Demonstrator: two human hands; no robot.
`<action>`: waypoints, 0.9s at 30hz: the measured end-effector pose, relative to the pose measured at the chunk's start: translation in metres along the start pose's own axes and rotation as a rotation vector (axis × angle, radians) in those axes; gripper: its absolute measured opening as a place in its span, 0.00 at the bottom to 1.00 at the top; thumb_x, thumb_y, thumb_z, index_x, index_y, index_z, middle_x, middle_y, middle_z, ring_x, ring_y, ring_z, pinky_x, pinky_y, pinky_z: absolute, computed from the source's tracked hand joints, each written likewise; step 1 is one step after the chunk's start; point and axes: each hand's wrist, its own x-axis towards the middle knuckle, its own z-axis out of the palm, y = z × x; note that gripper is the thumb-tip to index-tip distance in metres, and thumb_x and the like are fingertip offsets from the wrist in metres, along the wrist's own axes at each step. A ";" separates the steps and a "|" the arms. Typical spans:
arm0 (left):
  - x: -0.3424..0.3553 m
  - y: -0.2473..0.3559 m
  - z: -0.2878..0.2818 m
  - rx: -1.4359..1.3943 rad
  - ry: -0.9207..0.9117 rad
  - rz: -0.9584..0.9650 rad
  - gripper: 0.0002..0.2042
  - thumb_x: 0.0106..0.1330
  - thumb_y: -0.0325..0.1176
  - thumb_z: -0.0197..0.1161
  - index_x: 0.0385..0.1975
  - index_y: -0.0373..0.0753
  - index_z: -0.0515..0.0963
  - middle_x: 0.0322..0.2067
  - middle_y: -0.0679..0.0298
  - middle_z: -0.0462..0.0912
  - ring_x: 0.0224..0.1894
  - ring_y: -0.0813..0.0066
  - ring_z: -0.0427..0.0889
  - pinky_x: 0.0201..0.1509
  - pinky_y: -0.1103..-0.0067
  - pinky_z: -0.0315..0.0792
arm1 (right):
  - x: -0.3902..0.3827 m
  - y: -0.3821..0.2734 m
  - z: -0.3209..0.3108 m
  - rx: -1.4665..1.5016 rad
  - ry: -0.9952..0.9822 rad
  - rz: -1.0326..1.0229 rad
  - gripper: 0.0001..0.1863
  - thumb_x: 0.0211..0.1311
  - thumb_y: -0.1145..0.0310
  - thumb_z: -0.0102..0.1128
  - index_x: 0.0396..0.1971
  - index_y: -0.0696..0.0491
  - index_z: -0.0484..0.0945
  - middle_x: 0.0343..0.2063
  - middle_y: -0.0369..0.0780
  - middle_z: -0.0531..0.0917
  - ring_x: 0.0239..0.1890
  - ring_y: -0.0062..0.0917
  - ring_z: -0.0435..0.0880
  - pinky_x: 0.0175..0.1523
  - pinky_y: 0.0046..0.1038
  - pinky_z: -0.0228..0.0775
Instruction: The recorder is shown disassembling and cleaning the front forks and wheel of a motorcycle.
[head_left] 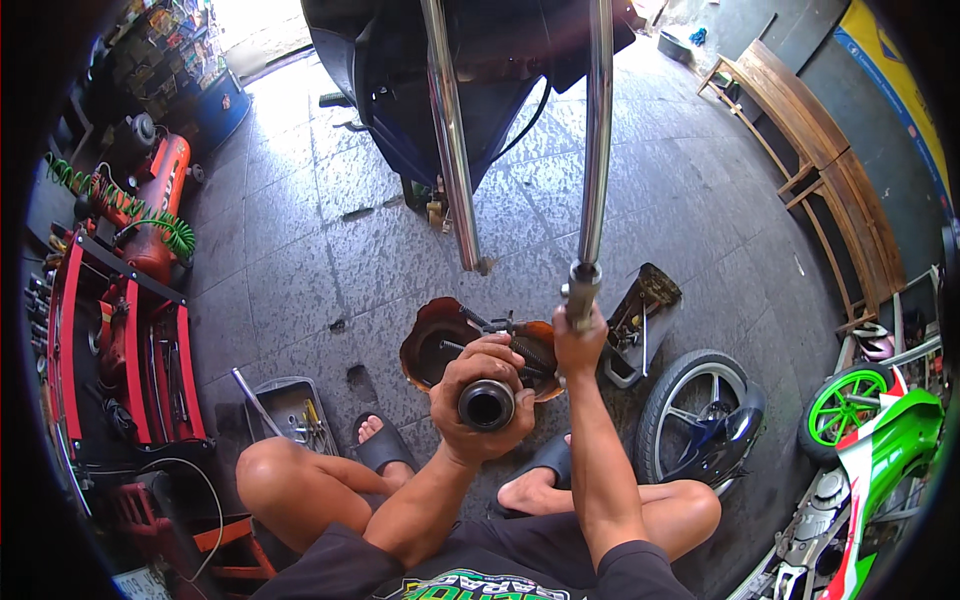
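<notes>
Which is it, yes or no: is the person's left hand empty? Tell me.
No, the left hand is wrapped around a tubular metal part whose round open end faces the camera.

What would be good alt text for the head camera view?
A bare left hand grips a hollow metal cylinder, open end toward the viewer, while the right hand holds a metal fitting at the lower end of a chrome tube below a dark motorcycle. An orange-brown basin and a spoked wheel are on the grey floor.
</notes>
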 end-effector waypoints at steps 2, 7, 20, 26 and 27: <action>0.002 0.001 0.001 0.001 -0.025 0.010 0.19 0.46 0.19 0.64 0.40 0.36 0.70 0.23 0.62 0.79 0.39 0.63 0.82 0.57 0.59 0.71 | -0.022 0.037 -0.002 0.059 -0.042 0.016 0.11 0.51 0.70 0.65 0.36 0.57 0.80 0.26 0.39 0.84 0.30 0.23 0.83 0.38 0.29 0.74; 0.006 0.005 0.001 0.033 -0.052 0.003 0.17 0.49 0.20 0.61 0.40 0.37 0.68 0.23 0.62 0.77 0.38 0.65 0.80 0.59 0.58 0.69 | -0.036 0.041 0.008 0.303 -0.015 0.242 0.09 0.53 0.73 0.66 0.34 0.57 0.80 0.27 0.34 0.84 0.31 0.16 0.81 0.39 0.25 0.74; 0.001 0.002 0.006 0.026 -0.036 0.002 0.15 0.53 0.23 0.61 0.39 0.37 0.68 0.23 0.62 0.77 0.37 0.66 0.80 0.58 0.58 0.70 | -0.081 0.025 0.006 0.200 0.027 0.206 0.08 0.54 0.69 0.69 0.31 0.55 0.79 0.27 0.33 0.83 0.30 0.17 0.79 0.39 0.25 0.73; 0.003 0.004 0.000 0.046 -0.020 0.052 0.15 0.53 0.23 0.60 0.40 0.37 0.67 0.24 0.64 0.76 0.37 0.66 0.80 0.59 0.57 0.69 | -0.074 -0.037 -0.009 0.260 0.038 0.041 0.08 0.55 0.72 0.69 0.29 0.56 0.77 0.24 0.33 0.80 0.27 0.15 0.76 0.35 0.23 0.70; 0.004 0.004 -0.001 0.049 -0.012 0.070 0.15 0.53 0.23 0.60 0.41 0.37 0.67 0.24 0.64 0.76 0.38 0.66 0.80 0.59 0.57 0.69 | -0.074 -0.041 -0.011 0.255 0.047 0.044 0.08 0.55 0.72 0.69 0.29 0.56 0.77 0.24 0.33 0.80 0.27 0.15 0.76 0.35 0.23 0.70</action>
